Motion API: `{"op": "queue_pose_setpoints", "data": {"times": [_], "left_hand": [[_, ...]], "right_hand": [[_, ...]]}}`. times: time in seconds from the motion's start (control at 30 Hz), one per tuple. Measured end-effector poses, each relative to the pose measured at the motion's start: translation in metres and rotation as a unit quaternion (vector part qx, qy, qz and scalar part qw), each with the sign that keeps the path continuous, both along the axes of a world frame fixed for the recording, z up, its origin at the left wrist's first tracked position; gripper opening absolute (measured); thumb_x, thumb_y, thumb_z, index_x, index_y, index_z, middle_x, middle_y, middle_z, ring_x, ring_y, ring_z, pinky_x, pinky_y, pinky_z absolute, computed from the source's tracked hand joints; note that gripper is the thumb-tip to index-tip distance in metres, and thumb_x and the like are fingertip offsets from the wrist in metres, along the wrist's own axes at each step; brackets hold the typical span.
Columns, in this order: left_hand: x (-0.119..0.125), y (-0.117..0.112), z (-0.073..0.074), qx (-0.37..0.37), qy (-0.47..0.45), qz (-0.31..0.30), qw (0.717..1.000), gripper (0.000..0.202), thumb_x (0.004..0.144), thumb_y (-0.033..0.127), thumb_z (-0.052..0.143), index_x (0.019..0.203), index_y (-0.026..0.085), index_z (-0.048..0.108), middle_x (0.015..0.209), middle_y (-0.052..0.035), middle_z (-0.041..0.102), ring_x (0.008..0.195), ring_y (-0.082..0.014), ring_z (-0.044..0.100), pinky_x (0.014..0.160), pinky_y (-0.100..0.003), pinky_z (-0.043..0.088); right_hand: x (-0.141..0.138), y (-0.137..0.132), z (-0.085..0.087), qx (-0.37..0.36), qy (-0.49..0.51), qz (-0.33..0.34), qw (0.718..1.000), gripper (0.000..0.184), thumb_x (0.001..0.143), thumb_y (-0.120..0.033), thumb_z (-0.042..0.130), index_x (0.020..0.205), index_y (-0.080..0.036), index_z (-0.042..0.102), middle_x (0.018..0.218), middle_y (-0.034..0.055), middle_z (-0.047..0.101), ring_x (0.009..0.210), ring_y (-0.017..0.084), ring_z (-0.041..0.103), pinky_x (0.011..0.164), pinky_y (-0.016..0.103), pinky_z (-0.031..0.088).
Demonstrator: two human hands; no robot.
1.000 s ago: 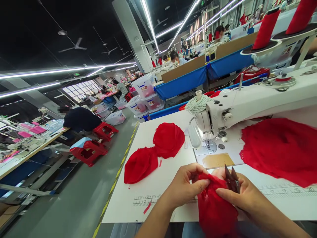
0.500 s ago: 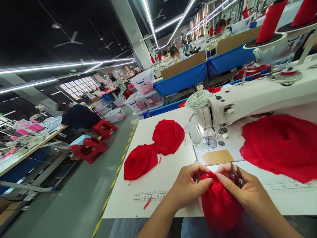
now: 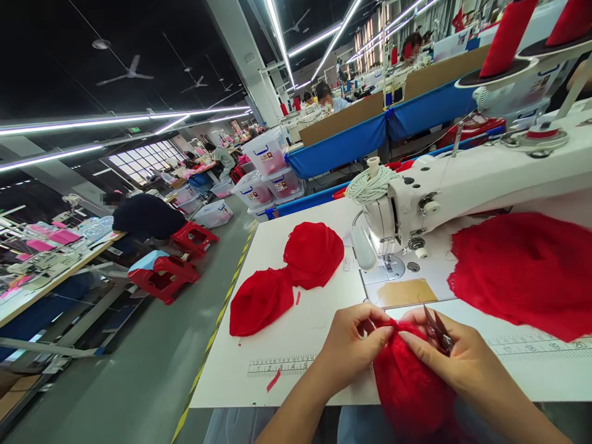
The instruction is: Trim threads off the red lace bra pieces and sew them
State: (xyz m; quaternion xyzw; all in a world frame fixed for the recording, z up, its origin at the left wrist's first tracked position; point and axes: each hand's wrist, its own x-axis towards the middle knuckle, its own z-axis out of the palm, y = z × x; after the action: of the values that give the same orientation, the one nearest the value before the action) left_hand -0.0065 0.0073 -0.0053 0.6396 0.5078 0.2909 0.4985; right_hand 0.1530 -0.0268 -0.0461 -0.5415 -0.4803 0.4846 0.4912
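A piece of red fabric [image 3: 409, 376] hangs from both hands over the front edge of the table. My left hand [image 3: 356, 345] pinches its upper edge between thumb and fingers. Close beside it, my right hand [image 3: 448, 351] grips the same edge with thumb and forefinger. Small dark thread snips [image 3: 439, 330] are tucked in the right hand, blades pointing up. Two red cup-shaped fabric pieces [image 3: 261, 302] lie joined on the table to the left. Behind the hands stands a white sewing machine [image 3: 462, 188].
A larger red fabric pile [image 3: 527, 271] lies right of the needle area. Red scraps [image 3: 273, 380] lie by the printed ruler [image 3: 291, 366]. Red thread cones [image 3: 509, 37] stand at upper right. Past the aisle, a person [image 3: 145, 216] sits near red stools [image 3: 164, 277].
The snips' blades have tilted left and show more apart. Both hands keep their pinch on the red fabric, with only slight finger shifts along its edge.
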Motion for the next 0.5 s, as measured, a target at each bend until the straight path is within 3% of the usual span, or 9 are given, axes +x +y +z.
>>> {"op": "queue_pose_setpoints", "data": {"times": [0.13, 0.33, 0.5], "left_hand": [[0.003, -0.003, -0.003, 0.062, 0.043, 0.031, 0.997, 0.003, 0.073, 0.02, 0.065, 0.073, 0.018, 0.063, 0.071, 0.0003, 0.062, 0.065, -0.0142, 0.051, 0.06, -0.025, 0.038], [0.004, -0.005, -0.007, 0.146, 0.078, 0.033, 0.986, 0.009, 0.074, 0.014, 0.069, 0.072, 0.02, 0.063, 0.078, -0.001, 0.068, 0.084, -0.0197, 0.06, 0.082, -0.033, 0.041], [0.011, -0.012, -0.012, 0.234, 0.086, 0.043, 0.967, 0.008, 0.079, 0.015, 0.063, 0.073, 0.019, 0.061, 0.067, -0.0002, 0.064, 0.065, -0.0161, 0.058, 0.067, -0.03, 0.043]], "right_hand": [[-0.003, -0.004, 0.002, 0.013, -0.033, -0.034, 0.999, 0.024, 0.079, -0.048, 0.062, 0.072, -0.025, 0.066, 0.059, -0.0013, 0.06, 0.054, 0.017, 0.052, 0.05, 0.027, 0.041], [-0.002, -0.005, 0.012, 0.102, -0.051, -0.12, 0.986, 0.012, 0.078, -0.039, 0.065, 0.076, -0.027, 0.066, 0.067, -0.0012, 0.059, 0.051, 0.014, 0.046, 0.047, 0.026, 0.041], [-0.002, -0.006, 0.012, 0.223, -0.105, -0.118, 0.962, 0.006, 0.083, -0.027, 0.063, 0.078, -0.029, 0.066, 0.073, -0.0015, 0.063, 0.053, 0.014, 0.05, 0.048, 0.025, 0.041]]}}
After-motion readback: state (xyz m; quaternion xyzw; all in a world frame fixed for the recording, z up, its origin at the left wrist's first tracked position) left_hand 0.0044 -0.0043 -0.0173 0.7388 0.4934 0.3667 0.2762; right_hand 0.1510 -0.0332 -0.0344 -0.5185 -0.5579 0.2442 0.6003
